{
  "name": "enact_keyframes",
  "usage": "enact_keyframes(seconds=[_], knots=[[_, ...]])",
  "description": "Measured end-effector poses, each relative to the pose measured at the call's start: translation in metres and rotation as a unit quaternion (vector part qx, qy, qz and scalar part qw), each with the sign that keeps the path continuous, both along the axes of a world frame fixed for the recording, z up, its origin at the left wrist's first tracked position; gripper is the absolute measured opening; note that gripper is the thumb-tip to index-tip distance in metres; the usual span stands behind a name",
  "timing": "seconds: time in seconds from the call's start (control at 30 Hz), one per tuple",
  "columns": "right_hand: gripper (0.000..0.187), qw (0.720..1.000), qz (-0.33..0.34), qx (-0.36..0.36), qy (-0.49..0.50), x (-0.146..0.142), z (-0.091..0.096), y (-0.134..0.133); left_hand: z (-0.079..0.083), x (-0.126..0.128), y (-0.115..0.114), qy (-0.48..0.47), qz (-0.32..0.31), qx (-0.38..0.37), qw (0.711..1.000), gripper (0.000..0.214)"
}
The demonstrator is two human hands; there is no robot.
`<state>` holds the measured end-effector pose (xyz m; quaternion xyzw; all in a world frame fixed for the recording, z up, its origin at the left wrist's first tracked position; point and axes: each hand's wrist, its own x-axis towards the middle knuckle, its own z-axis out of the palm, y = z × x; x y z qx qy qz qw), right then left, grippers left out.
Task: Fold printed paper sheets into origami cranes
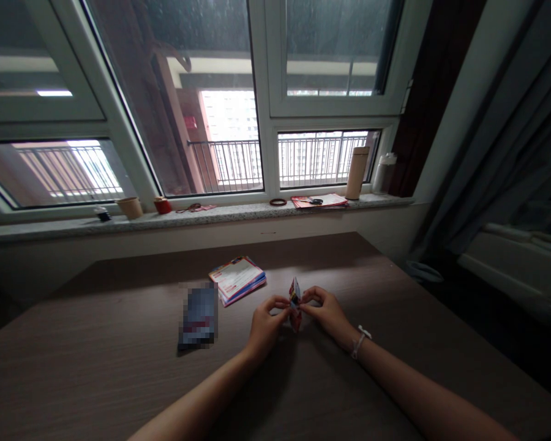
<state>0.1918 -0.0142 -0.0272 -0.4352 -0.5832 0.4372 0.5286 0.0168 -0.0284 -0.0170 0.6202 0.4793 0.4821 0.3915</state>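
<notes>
A small piece of folded paper (296, 320), printed in red, white and dark colours, stands upright between my two hands above the table. My left hand (267, 320) pinches it from the left with thumb and fingers. From the right, my right hand (327, 312) pinches the same paper, with a pale bracelet on that wrist. Just beyond my left hand lies a stack of printed paper sheets (239, 278) with red and blue edges. To the left of the stack, a dark flat item (199, 317) is blurred by pixels, so its kind cannot be made out.
The brown table (96, 343) reaches toward a stone windowsill (239, 213). On the sill are a tan bottle (357, 173), a clear bottle (385, 174), papers (333, 201) with scissors (315, 201), a bracelet (278, 202), a paper cup (130, 207) and a red jar (163, 205).
</notes>
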Motion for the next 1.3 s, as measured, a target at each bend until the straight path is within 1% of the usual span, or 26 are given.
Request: enact_keyframes(seconds=[0.17, 0.3, 0.37, 0.43, 0.53, 0.7, 0.87, 0.97, 1.17, 1.3], knots=[[0.033, 1.0, 0.001, 0.003, 0.009, 0.0, -0.002, 0.001, -0.002, 0.001, 0.0, -0.006, -0.002, 0.009, 1.0, 0.013], [0.032, 1.0, -0.001, 0.007, 0.001, 0.0, -0.003, 0.001, -0.004, 0.0, 0.001, 0.008, 0.009, 0.008, 1.0, 0.022], [0.031, 1.0, 0.001, 0.01, -0.004, 0.0, -0.004, 0.002, -0.005, -0.001, 0.002, 0.006, 0.004, 0.0, 1.0, 0.027], [0.029, 1.0, 0.004, 0.009, -0.008, 0.0, -0.005, 0.002, -0.005, -0.002, 0.003, 0.004, -0.001, -0.005, 1.0, 0.03], [0.025, 1.0, 0.009, 0.01, -0.014, 0.0, -0.007, 0.003, -0.005, -0.003, 0.004, 0.005, 0.0, -0.003, 1.0, 0.029], [0.017, 0.998, 0.009, 0.033, -0.047, 0.0, -0.011, 0.005, -0.002, -0.002, 0.003, 0.006, 0.007, -0.004, 1.0, 0.029], [0.006, 0.986, -0.03, 0.077, -0.142, 0.0, -0.009, 0.0, -0.002, -0.002, 0.003, 0.023, 0.016, -0.008, 1.0, 0.026], [0.003, 0.979, -0.029, 0.091, -0.182, 0.001, -0.004, -0.004, -0.002, -0.002, 0.003, 0.02, 0.026, -0.003, 0.999, 0.024], [0.002, 0.976, -0.039, 0.09, -0.192, 0.002, -0.001, -0.004, 0.001, 0.0, 0.002, 0.031, 0.029, -0.002, 0.999, 0.018], [0.005, 0.976, -0.032, 0.087, -0.195, 0.002, -0.001, -0.003, 0.003, 0.0, 0.001, 0.078, 0.011, 0.031, 0.996, 0.007]])
